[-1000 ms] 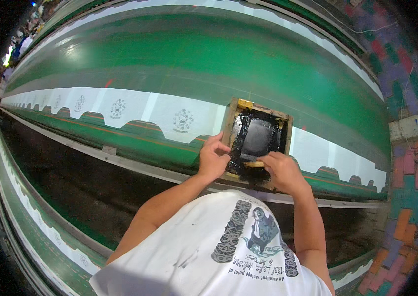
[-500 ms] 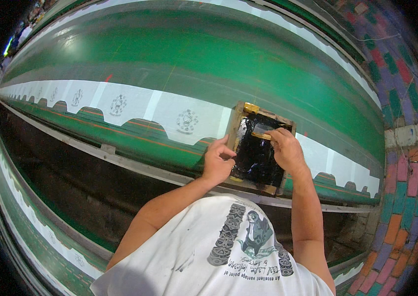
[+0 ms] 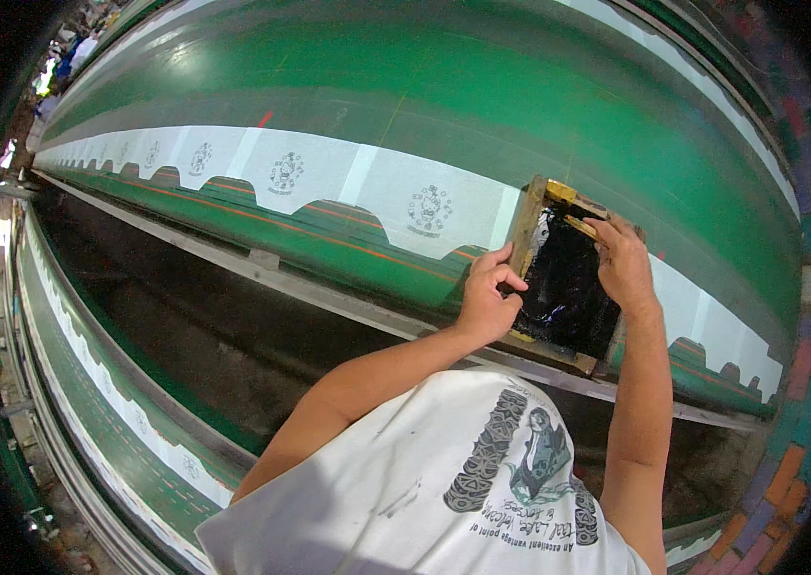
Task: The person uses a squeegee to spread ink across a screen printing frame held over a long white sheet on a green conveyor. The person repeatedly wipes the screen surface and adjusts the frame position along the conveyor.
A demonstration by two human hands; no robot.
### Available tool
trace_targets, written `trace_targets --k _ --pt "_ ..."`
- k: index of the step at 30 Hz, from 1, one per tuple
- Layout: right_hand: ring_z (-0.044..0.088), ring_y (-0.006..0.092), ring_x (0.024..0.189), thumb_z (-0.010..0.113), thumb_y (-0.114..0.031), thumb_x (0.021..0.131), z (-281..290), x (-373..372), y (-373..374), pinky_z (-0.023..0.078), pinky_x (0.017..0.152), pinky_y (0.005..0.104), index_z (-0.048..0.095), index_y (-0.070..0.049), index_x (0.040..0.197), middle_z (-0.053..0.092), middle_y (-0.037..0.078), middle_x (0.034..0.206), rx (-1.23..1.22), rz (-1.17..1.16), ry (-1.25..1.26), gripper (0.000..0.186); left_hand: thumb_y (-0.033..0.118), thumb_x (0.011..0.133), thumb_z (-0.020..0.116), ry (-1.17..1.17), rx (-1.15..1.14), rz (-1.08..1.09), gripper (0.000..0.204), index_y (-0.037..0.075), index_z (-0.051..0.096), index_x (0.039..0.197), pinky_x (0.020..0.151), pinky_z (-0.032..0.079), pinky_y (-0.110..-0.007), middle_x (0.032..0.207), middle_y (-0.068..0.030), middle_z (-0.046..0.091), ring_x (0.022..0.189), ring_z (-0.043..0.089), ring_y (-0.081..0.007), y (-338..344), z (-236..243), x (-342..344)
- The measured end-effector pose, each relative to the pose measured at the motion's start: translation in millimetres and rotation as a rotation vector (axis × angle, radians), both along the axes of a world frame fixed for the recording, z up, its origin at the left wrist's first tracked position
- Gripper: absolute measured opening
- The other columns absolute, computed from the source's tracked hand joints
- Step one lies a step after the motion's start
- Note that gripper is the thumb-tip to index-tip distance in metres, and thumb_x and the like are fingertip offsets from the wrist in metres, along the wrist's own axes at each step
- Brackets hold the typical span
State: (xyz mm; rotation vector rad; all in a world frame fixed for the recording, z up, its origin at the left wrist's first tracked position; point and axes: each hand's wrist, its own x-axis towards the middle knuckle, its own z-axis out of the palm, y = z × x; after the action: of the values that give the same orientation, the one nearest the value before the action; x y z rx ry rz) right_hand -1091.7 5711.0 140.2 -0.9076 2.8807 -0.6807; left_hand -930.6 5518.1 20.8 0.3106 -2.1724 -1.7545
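Note:
A wooden screen printing frame [image 3: 523, 230] lies on white cut pieces over the long green table, its mesh coated with wet black ink [image 3: 568, 287]. My right hand [image 3: 626, 264] pinches a small squeegee [image 3: 580, 226] with a wooden edge, close to the frame's far rail. Ink hides the squeegee's lower part. At the frame's left rail is my left hand [image 3: 491, 302], its fingers bent against the wood and the thumb curled in. Left of the frame, a white piece [image 3: 468, 206] carries a dark printed cartoon figure ringed by small marks.
A row of printed white pieces [image 3: 285, 172] runs away leftward along the green table [image 3: 348, 86]. A metal rail [image 3: 262, 264] edges the table's near side, with a dark gap below. Another green table [image 3: 127, 402] stands at lower left. Coloured bricks [image 3: 788, 470] pave the right side.
My right hand has pushed the squeegee away from me, nearer the far rail. My left hand stays at the left rail. The whole view has shifted, so everything sits farther right.

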Motion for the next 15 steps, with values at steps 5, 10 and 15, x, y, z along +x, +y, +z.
trace_targets --k 5,10,15 --pt "0.071 0.0463 0.107 0.068 0.011 0.092 5 16 1 0.057 0.094 0.0515 0.076 -0.005 0.133 0.073 0.023 0.115 0.047 0.024 -0.142 0.045 -0.01 0.075 0.072 0.021 -0.001 0.004 0.021 0.007 0.075 0.086 0.12 0.043 -0.048 0.155 -0.0283 0.062 0.142 0.057 -0.0437 0 1 2" --pt "0.071 0.0458 0.101 0.066 0.009 0.085 10 68 7 0.058 0.089 0.0537 0.079 -0.004 0.127 0.074 0.023 0.108 0.0 0.118 -0.037 0.045 -0.011 0.077 0.072 0.033 -0.037 -0.008 0.022 0.007 0.076 0.089 0.121 0.043 -0.048 0.156 -0.0286 0.061 0.143 0.057 -0.0437 1 2 1" --pt "0.069 0.0418 0.108 0.067 0.009 0.081 5 127 16 0.054 0.097 0.0524 0.077 -0.006 0.13 0.073 0.018 0.116 0.016 0.135 -0.017 0.052 -0.011 0.079 0.072 0.028 0.035 0.005 0.033 0.008 0.08 0.105 0.123 0.043 -0.048 0.157 -0.0273 0.06 0.146 0.056 -0.0431 2 9 3"
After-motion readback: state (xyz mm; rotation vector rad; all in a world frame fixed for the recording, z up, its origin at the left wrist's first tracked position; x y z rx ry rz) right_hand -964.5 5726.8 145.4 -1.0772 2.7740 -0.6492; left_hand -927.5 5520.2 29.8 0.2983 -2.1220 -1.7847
